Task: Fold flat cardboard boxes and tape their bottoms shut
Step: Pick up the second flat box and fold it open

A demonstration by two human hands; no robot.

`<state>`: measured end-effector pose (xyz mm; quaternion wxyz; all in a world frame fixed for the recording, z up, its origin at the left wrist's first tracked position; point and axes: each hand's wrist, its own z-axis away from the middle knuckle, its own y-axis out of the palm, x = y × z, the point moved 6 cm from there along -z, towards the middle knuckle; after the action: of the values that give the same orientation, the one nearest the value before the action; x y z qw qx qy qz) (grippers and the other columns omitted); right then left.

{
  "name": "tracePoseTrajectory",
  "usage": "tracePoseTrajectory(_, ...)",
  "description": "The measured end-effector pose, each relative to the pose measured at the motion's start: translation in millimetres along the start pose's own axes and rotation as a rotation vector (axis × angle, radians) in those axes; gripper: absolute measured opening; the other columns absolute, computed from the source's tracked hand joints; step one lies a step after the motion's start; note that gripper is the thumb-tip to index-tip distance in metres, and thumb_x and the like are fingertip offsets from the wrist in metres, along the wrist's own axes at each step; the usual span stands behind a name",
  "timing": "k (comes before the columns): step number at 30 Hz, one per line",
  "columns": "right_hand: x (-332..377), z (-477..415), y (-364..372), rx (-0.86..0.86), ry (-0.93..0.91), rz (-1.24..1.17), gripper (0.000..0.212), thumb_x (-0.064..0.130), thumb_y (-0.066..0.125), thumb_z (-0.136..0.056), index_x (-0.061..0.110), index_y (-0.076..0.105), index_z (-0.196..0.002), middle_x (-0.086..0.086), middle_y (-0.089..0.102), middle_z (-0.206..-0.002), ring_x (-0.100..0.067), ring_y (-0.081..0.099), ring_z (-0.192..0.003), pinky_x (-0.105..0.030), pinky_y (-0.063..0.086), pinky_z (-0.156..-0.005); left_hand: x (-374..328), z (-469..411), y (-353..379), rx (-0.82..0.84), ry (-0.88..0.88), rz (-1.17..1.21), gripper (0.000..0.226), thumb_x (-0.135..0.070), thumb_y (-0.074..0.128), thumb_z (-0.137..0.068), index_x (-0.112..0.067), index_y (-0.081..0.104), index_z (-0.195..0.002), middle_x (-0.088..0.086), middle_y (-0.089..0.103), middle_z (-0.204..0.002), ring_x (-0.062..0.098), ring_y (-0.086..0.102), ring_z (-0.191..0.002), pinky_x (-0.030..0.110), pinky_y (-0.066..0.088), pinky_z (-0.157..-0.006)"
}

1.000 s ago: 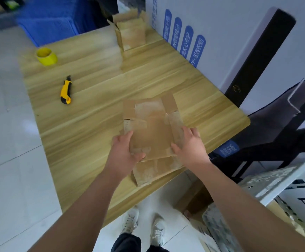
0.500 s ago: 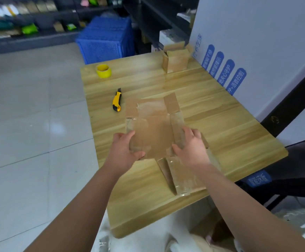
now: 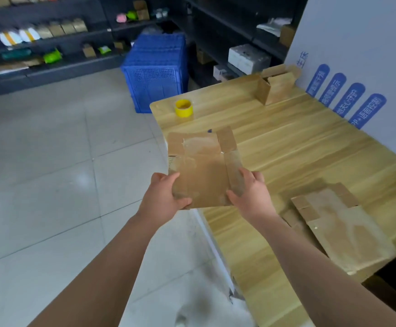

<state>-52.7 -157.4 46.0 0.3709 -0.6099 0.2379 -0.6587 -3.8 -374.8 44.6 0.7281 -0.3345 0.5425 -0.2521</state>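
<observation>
I hold a flat brown cardboard box [image 3: 204,168] with old tape patches in the air over the left edge of the wooden table [image 3: 298,147]. My left hand [image 3: 162,197] grips its near left corner and my right hand [image 3: 251,192] grips its near right side. A second flat box [image 3: 343,225] lies on the table near the right front corner. A yellow tape roll [image 3: 183,108] stands at the table's far left corner. An upright folded box [image 3: 277,87] with open flaps stands at the far end.
A blue plastic crate [image 3: 155,72] sits on the tiled floor beyond the table. Dark shelves with packaged goods [image 3: 45,36] line the back. A white panel with blue labels [image 3: 348,100] runs along the table's right side.
The held box has lifted off the lower flat box and moved left, past the table's edge. The view swung left and up. The yellow knife is now hidden behind the held box.
</observation>
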Motion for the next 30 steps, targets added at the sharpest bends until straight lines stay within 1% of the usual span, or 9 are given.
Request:
tracePoseTrajectory(6,40.0,-30.3,25.3,-0.034,0.030,0.002,0.065,0.025,0.065,-0.088,0.013,0.034,-0.144,-0.009,0.037,-0.132,-0.026,0.056,-0.101,-0.030,0.045,-0.087,30.7,-47.7,-35.0,0.034,0.028,-0.011,0.081,-0.035,0.078,-0.079,-0.025,0.037,-0.147,0.000,0.033,-0.132,0.016,0.055,-0.102,0.028,0.045,-0.095)
tracePoseTrajectory(11,53.8,-71.4,35.9,-0.067,0.051,-0.019,0.065,0.023,0.066,-0.088,0.014,0.034,-0.144,-0.008,0.037,-0.133,-0.022,0.053,-0.095,-0.024,0.042,-0.085,41.4,-101.1,-46.8,0.065,0.048,0.010,0.081,-0.033,0.079,-0.077,-0.025,0.038,-0.147,-0.003,0.032,-0.127,0.020,0.060,-0.104,0.036,0.047,-0.098)
tracePoseTrajectory(15,60.3,-119.1,40.4,-0.106,0.066,-0.025,0.066,0.022,0.068,-0.086,0.011,0.036,-0.142,-0.010,0.039,-0.131,-0.026,0.056,-0.104,-0.027,0.042,-0.091,41.4,-155.9,-52.2,0.079,0.073,-0.015,0.081,-0.034,0.079,-0.078,-0.025,0.038,-0.147,0.000,0.034,-0.131,0.019,0.057,-0.106,0.028,0.043,-0.097)
tracePoseTrajectory(17,62.0,-145.8,41.7,-0.117,0.083,-0.032,0.063,0.022,0.069,-0.085,0.010,0.039,-0.140,-0.010,0.040,-0.130,-0.027,0.056,-0.103,-0.028,0.043,-0.089,38.5,-184.1,-55.7,0.090,0.086,-0.043,0.080,-0.036,0.078,-0.078,-0.026,0.038,-0.147,0.001,0.034,-0.133,0.018,0.055,-0.107,0.024,0.041,-0.094)
tracePoseTrajectory(20,61.2,-176.7,44.3,-0.114,0.126,-0.061,0.064,0.023,0.069,-0.085,0.011,0.039,-0.140,-0.009,0.040,-0.130,-0.025,0.056,-0.100,-0.026,0.044,-0.086,35.7,-220.0,-58.6,0.125,0.101,-0.072,0.081,-0.036,0.079,-0.078,-0.026,0.038,-0.147,0.001,0.034,-0.133,0.018,0.056,-0.106,0.026,0.042,-0.096)
tracePoseTrajectory(23,59.0,-203.5,44.7,-0.121,0.174,-0.073,0.065,0.022,0.069,-0.085,0.011,0.038,-0.141,-0.009,0.040,-0.131,-0.023,0.055,-0.094,-0.031,0.049,-0.087,30.1,-256.8,-59.3,0.161,0.123,-0.076,0.081,-0.035,0.080,-0.076,-0.027,0.039,-0.146,0.001,0.034,-0.134,0.021,0.057,-0.103,0.029,0.044,-0.096)
tracePoseTrajectory(25,56.2,-217.5,43.4,-0.133,0.213,-0.087,0.064,0.022,0.069,-0.085,0.012,0.039,-0.140,-0.008,0.040,-0.130,-0.021,0.054,-0.091,-0.032,0.050,-0.087,24.9,-279.0,-56.4,0.197,0.149,-0.089,0.082,-0.035,0.080,-0.076,-0.027,0.038,-0.146,0.001,0.034,-0.137,0.021,0.055,-0.111,0.030,0.042,-0.100)
tracePoseTrajectory(27,51.5,-229.5,41.8,-0.153,0.255,-0.101,0.062,0.022,0.069,-0.084,0.014,0.041,-0.138,-0.007,0.041,-0.127,-0.023,0.055,-0.096,-0.031,0.048,-0.088,19.4,-298.8,-51.4,0.233,0.182,-0.088,0.082,-0.033,0.080,-0.077,-0.026,0.038,-0.147,0.002,0.034,-0.138,0.019,0.049,-0.122,0.028,0.038,-0.104)
tracePoseTrajectory(30,44.0,-246.4,39.2,-0.186,0.323,-0.109,0.061,0.020,0.069,-0.083,0.016,0.043,-0.138,-0.005,0.042,-0.124,-0.021,0.053,-0.099,-0.027,0.044,-0.086,14.5,-328.5,-41.4,0.282,0.225,-0.091,0.082,-0.033,0.080,-0.076,-0.026,0.039,-0.146,0.003,0.035,-0.138,0.019,0.047,-0.124,0.023,0.034,-0.100)
